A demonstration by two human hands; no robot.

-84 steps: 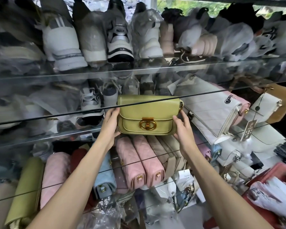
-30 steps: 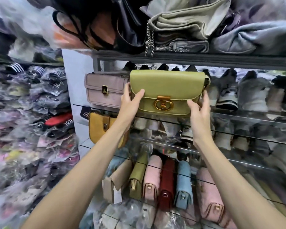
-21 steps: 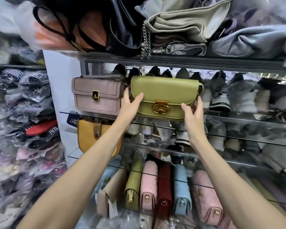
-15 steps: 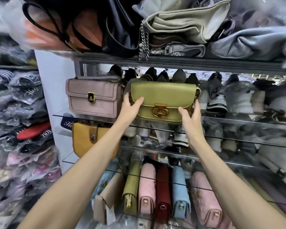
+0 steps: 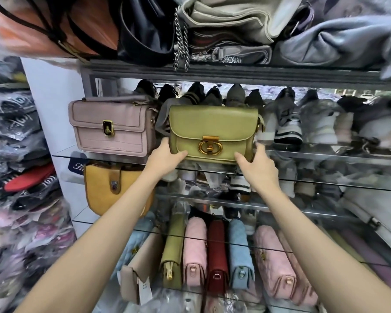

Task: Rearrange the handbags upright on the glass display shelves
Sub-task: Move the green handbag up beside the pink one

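Note:
An olive-green handbag (image 5: 212, 125) with a gold clasp stands upright on the upper glass shelf (image 5: 325, 155), its front towards me. My left hand (image 5: 165, 158) holds its lower left corner, thumb on the front and fingers behind. My right hand (image 5: 259, 166) holds the lower right corner the same way. A mauve handbag (image 5: 113, 129) stands upright just to the left of it, with a small gap between the two.
A mustard saddle bag (image 5: 102, 188) stands on the shelf below. Lower down is a row of upright bags (image 5: 194, 251) in several colours. Wrapped shoes (image 5: 287, 123) fill the shelf behind and to the right. Slumped bags (image 5: 224, 26) lie on the top shelf. Packaged goods (image 5: 14, 154) are stacked at the left.
Both hands lifted the green handbag from a lower shelf up to the upper glass shelf and lowered it beside the mauve bag. They slid down to its bottom corners.

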